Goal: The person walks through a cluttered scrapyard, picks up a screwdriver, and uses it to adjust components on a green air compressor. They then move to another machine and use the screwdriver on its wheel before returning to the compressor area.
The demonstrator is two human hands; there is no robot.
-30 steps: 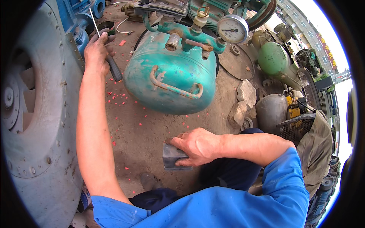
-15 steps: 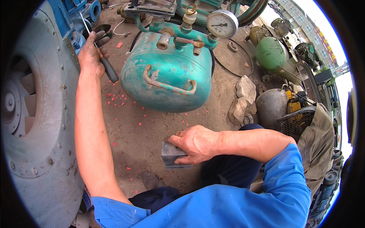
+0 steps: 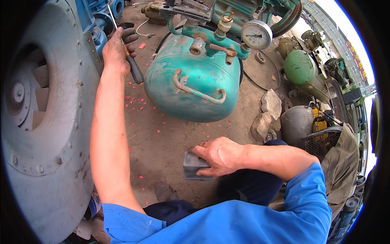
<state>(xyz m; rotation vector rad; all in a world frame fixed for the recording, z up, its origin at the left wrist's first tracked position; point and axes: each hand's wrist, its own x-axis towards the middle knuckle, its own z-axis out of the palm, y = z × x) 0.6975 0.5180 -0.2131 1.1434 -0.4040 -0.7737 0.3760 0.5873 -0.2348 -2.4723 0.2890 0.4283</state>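
Note:
At the upper left, my left arm is stretched out and my left hand [image 3: 115, 53] holds a screwdriver [image 3: 135, 70] with a dark handle. Its thin metal shaft points up past the thumb, and some fingers stick out loosely. Low in the middle, my right hand [image 3: 221, 155] grips a small dark grey box [image 3: 194, 164] from above. Its fingers lie over the top and side; whatever the box contains is hidden. Between and beyond the hands is a green air tank [image 3: 193, 87] with a bent, rusty handle, valves and a round pressure gauge [image 3: 256, 35].
A large grey fan housing [image 3: 77, 162] rises close along the left, with blue machinery [image 3: 99, 30] behind it. Pink chips lie scattered on the dirt floor [image 3: 150, 146]. Broken stones [image 3: 271, 103], a grey tank [image 3: 296, 122] and another green tank [image 3: 300, 65] stand to the right.
The whole scene has shifted rightward in the picture as the view turned. Both hands keep their holds on the screwdriver and the box.

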